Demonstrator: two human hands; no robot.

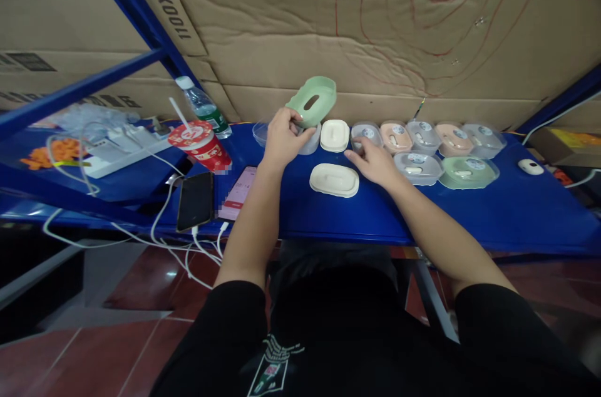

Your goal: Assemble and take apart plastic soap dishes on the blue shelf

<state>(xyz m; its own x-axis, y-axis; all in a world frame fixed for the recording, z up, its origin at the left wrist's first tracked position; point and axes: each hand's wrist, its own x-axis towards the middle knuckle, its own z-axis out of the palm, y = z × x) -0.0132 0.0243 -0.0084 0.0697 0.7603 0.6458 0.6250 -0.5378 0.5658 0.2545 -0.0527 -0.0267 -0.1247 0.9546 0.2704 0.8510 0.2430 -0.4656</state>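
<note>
On the far left, a white power strip [126, 151] lies on the blue tabletop [323, 220] beside orange scraps [54, 151]. Next come a red cup [201, 149] with a straw, a water bottle [206, 110] just behind it, and two phones, one dark [195, 201] and one lit [240, 193]. The left hand [283, 137] pinches a green slotted piece [323, 93] between thumb and fingers, raised and tilted above clear containers [310, 143]. To its right sit a small cream piece [335, 136] and, nearer the person, an oval cream piece [334, 180]. The right hand [375, 162] reaches to a clear lidded container [370, 131], thumb and forefinger spread apart — whether the fingertips touch it, I cannot tell. Beyond stand peach [454, 139], grey and green [469, 173] lidded boxes, then a white rounded device [531, 166].
</note>
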